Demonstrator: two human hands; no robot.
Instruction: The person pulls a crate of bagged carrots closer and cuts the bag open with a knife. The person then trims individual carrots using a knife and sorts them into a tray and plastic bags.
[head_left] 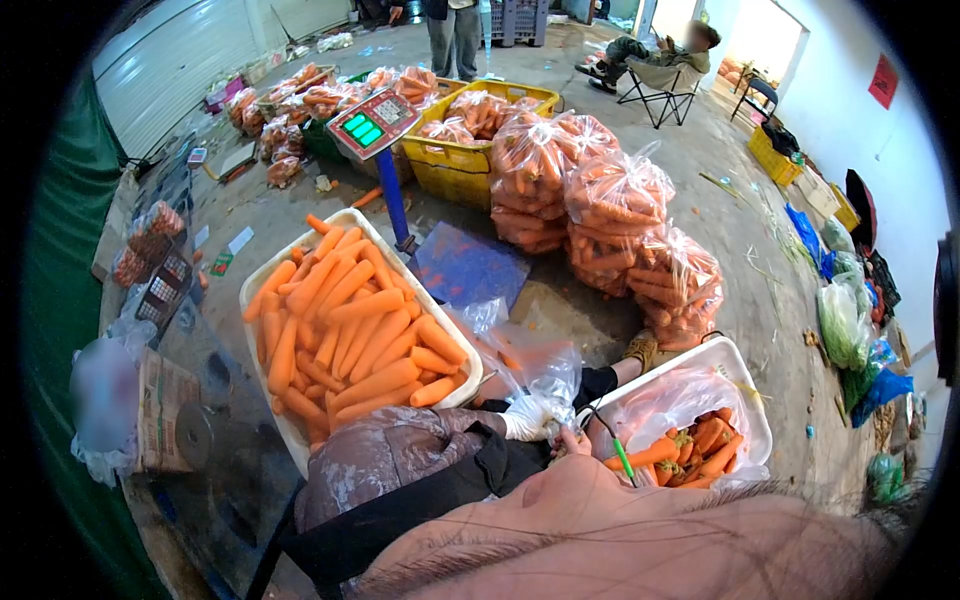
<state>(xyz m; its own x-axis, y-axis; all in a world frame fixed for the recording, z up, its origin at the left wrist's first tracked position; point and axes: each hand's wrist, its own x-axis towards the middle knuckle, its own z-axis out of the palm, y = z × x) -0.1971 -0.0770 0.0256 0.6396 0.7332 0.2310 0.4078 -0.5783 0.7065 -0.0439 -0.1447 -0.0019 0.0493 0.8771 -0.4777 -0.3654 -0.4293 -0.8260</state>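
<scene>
My left hand (527,418), in a white glove, is closed on the gathered edge of a clear plastic bag (550,375). Bare fingertips of my right hand (573,441) pinch the same bag close beside the glove; the rest of that hand is hidden. The bag spreads out beyond my hands, over my dark-clad leg. Left of my hands, a white tub (262,395) is heaped with smooth orange carrots (350,320). To the right, a second white tub (742,365), lined with clear plastic, holds darker carrots with stem ends (700,448).
A scale with a lit display (372,122) and blue platform (470,265) stands ahead. Bagged carrots (620,195) are stacked beside a yellow crate (450,172). One person sits in a folding chair (665,85); another stands farther back. A cardboard box (165,410) stands left.
</scene>
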